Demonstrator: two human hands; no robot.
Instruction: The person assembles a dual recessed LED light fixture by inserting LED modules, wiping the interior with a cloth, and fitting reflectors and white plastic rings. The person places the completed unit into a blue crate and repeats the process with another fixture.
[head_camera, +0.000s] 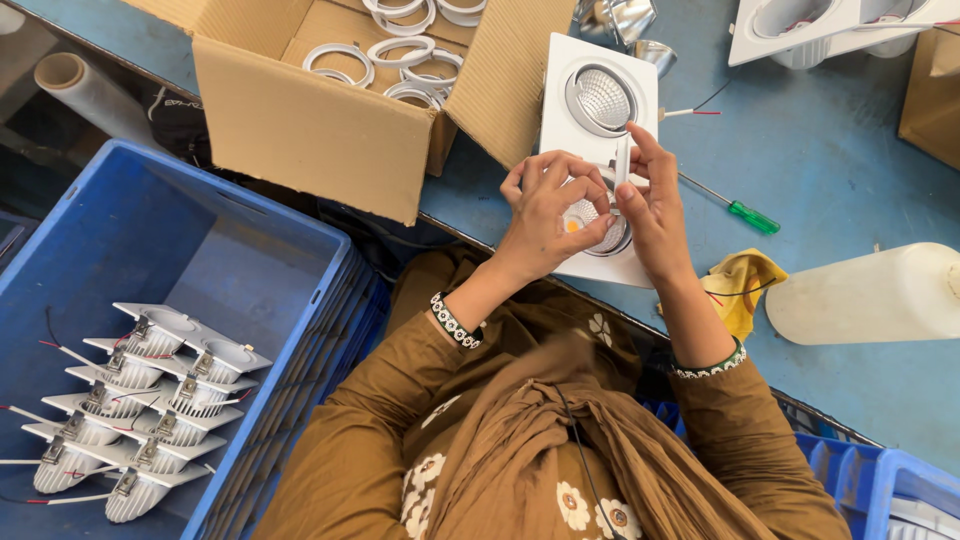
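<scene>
A white rectangular twin downlight fixture (568, 95) lies on the blue table (830, 170) in front of me, with one silver reflector (601, 99) in its far opening. My left hand (545, 205) and my right hand (652, 200) both press on the nearer opening, where a round lamp part with a yellow spot (582, 218) shows between the fingers. Left fingers curl over that part; right fingers hold the fixture's middle bar and rim.
An open cardboard box (310, 120) with several white rings stands at the back left. A blue crate (160, 240) at my left holds stacked finished fixtures (150, 400). A green-handled screwdriver (745, 213), a yellow cloth (740, 285) and a white plastic bottle (870, 295) lie at right.
</scene>
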